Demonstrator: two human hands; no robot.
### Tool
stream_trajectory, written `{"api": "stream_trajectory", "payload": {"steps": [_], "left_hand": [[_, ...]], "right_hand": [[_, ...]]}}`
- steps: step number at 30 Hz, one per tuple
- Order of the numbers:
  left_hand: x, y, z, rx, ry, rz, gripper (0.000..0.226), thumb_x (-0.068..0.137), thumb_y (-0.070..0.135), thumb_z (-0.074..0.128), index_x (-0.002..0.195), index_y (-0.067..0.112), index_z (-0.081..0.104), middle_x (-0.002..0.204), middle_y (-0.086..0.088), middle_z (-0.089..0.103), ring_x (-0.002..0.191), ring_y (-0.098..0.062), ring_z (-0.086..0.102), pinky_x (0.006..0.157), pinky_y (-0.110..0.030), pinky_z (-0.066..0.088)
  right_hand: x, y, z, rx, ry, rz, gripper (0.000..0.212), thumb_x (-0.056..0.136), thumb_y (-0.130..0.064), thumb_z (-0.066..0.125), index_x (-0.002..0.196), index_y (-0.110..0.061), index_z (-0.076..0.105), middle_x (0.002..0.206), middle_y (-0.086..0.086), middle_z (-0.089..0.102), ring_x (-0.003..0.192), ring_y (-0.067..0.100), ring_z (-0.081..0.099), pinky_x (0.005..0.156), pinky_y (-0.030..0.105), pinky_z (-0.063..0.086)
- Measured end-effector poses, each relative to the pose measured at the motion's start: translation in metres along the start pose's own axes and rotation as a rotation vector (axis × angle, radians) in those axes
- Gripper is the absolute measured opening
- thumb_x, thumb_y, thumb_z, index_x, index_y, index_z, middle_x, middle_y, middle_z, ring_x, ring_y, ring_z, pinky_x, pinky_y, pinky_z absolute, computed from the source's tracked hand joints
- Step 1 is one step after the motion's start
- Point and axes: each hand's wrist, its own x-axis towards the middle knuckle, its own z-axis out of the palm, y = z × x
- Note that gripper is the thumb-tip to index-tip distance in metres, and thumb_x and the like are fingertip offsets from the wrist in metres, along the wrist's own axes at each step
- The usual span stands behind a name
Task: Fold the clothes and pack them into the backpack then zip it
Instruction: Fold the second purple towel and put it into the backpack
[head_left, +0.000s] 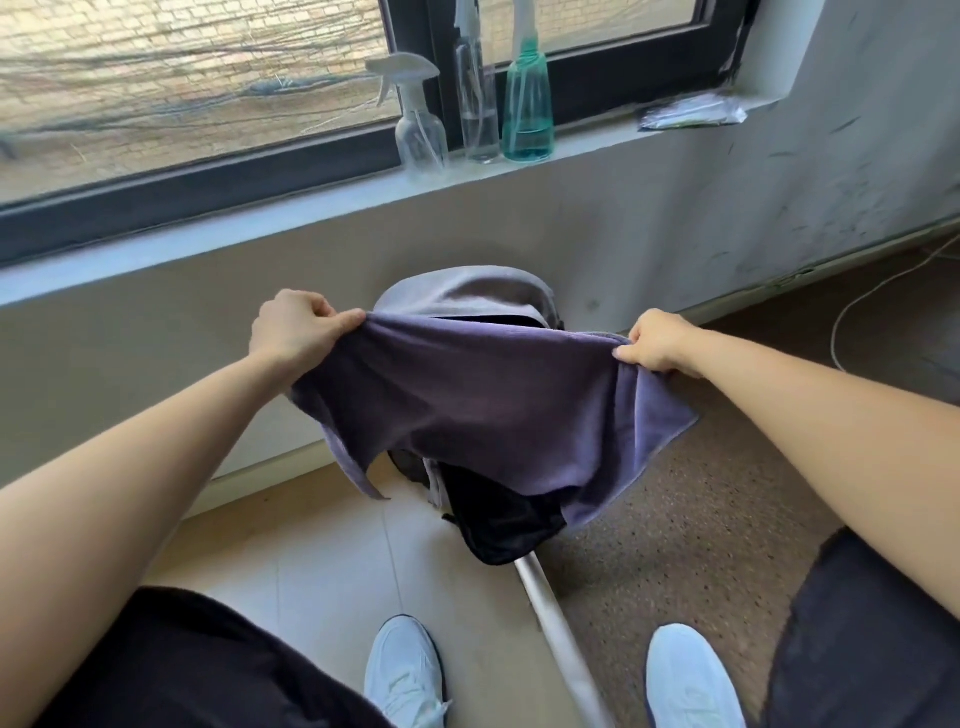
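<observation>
A purple garment (483, 405) hangs stretched between my two hands at mid-frame. My left hand (296, 327) pinches its upper left corner and my right hand (657, 343) grips its upper right corner. Behind and below the cloth stands a grey backpack (467, 288) against the wall, its top flap showing above the garment. A black piece of fabric (498, 525) shows under the garment's lower edge; I cannot tell whether it is part of the backpack.
A window sill (311, 208) above carries three spray bottles (524, 104) and a plastic packet (691, 111). A grey strap or bar (556, 639) runs across the floor between my white shoes (405, 670). A white cable (872, 296) lies at the right wall.
</observation>
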Motion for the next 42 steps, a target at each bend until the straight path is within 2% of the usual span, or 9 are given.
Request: {"api": "stream_trajectory", "payload": {"steps": [4, 8, 12, 16, 24, 32, 35, 39, 42], "left_hand": [[-0.003, 0.011, 0.008, -0.223, -0.176, -0.124, 0.048, 0.089, 0.052, 0.069, 0.073, 0.007, 0.061, 0.076, -0.011, 0.058, 0.078, -0.026, 0.054, 0.070, -0.035, 0.042], [-0.019, 0.036, 0.010, -0.460, -0.380, -0.150, 0.042, 0.086, 0.051, 0.076, 0.078, 0.011, 0.066, 0.075, -0.007, 0.066, 0.071, -0.021, 0.063, 0.068, -0.034, 0.057], [-0.039, 0.062, 0.016, -0.644, -0.627, -0.088, 0.027, 0.093, 0.036, 0.073, 0.078, 0.020, 0.058, 0.069, -0.001, 0.055, 0.058, -0.015, 0.052, 0.053, -0.026, 0.038], [-0.055, 0.080, 0.023, -0.854, -0.758, -0.080, 0.011, 0.100, 0.024, 0.064, 0.097, 0.014, 0.060, 0.090, -0.014, 0.058, 0.071, -0.019, 0.055, 0.062, -0.030, 0.040], [-0.075, 0.099, 0.028, -0.948, -0.788, -0.087, 0.008, 0.105, 0.016, 0.056, 0.106, 0.014, 0.063, 0.088, -0.005, 0.068, 0.061, -0.013, 0.067, 0.054, -0.021, 0.056], [-0.073, 0.100, 0.018, -1.003, -0.860, -0.067, 0.051, 0.080, 0.019, 0.072, 0.131, 0.013, 0.069, 0.132, -0.014, 0.070, 0.113, -0.020, 0.064, 0.097, -0.034, 0.049], [-0.074, 0.095, 0.017, -0.992, -0.836, 0.026, 0.055, 0.076, 0.014, 0.073, 0.131, 0.019, 0.068, 0.126, -0.005, 0.073, 0.111, -0.014, 0.066, 0.091, -0.029, 0.048], [-0.079, 0.092, 0.020, -0.960, -0.726, 0.172, 0.063, 0.075, -0.020, 0.072, 0.131, 0.011, 0.065, 0.115, -0.022, 0.075, 0.096, -0.028, 0.072, 0.088, -0.034, 0.061], [-0.080, 0.090, 0.022, -0.831, -0.581, 0.289, 0.044, 0.081, -0.013, 0.076, 0.118, 0.010, 0.073, 0.103, -0.031, 0.074, 0.089, -0.029, 0.071, 0.091, -0.039, 0.058]], "right_hand": [[-0.003, -0.015, -0.005, 0.273, 0.001, -0.060, 0.023, 0.093, -0.029, 0.069, 0.084, -0.008, 0.070, 0.061, 0.005, 0.050, 0.059, 0.023, 0.046, 0.047, 0.024, 0.032], [-0.022, -0.050, -0.014, 0.572, -0.163, -0.203, 0.032, 0.097, -0.020, 0.062, 0.128, -0.027, 0.062, 0.074, 0.006, 0.048, 0.064, 0.021, 0.037, 0.046, 0.021, 0.030], [-0.055, -0.083, -0.025, 0.862, -0.344, -0.364, 0.025, 0.102, -0.010, 0.052, 0.114, -0.016, 0.073, 0.083, 0.005, 0.051, 0.069, 0.012, 0.050, 0.054, 0.021, 0.047], [-0.078, -0.099, -0.028, 1.007, -0.535, -0.490, 0.045, 0.088, 0.017, 0.044, 0.110, -0.012, 0.070, 0.096, 0.010, 0.071, 0.091, 0.021, 0.071, 0.090, 0.040, 0.058], [-0.082, -0.101, -0.009, 0.780, -0.022, -0.667, 0.026, 0.074, -0.010, 0.087, 0.085, -0.002, 0.066, 0.081, 0.023, 0.071, 0.072, 0.020, 0.065, 0.074, 0.044, 0.060], [-0.072, -0.098, -0.002, 0.887, 0.054, -0.540, 0.023, 0.086, -0.013, 0.079, 0.077, -0.003, 0.060, 0.067, 0.015, 0.064, 0.060, 0.019, 0.067, 0.060, 0.035, 0.061], [-0.067, -0.098, 0.001, 0.925, 0.095, -0.461, 0.023, 0.088, -0.014, 0.076, 0.077, -0.002, 0.060, 0.063, 0.012, 0.061, 0.060, 0.021, 0.065, 0.059, 0.036, 0.061], [-0.064, -0.100, 0.003, 0.974, 0.102, -0.392, 0.022, 0.091, -0.015, 0.072, 0.078, 0.000, 0.062, 0.057, 0.006, 0.058, 0.059, 0.020, 0.063, 0.062, 0.040, 0.063], [-0.064, -0.100, 0.003, 0.990, 0.094, -0.367, 0.022, 0.094, -0.016, 0.069, 0.079, -0.001, 0.061, 0.059, 0.008, 0.059, 0.059, 0.019, 0.063, 0.063, 0.040, 0.063]]}}
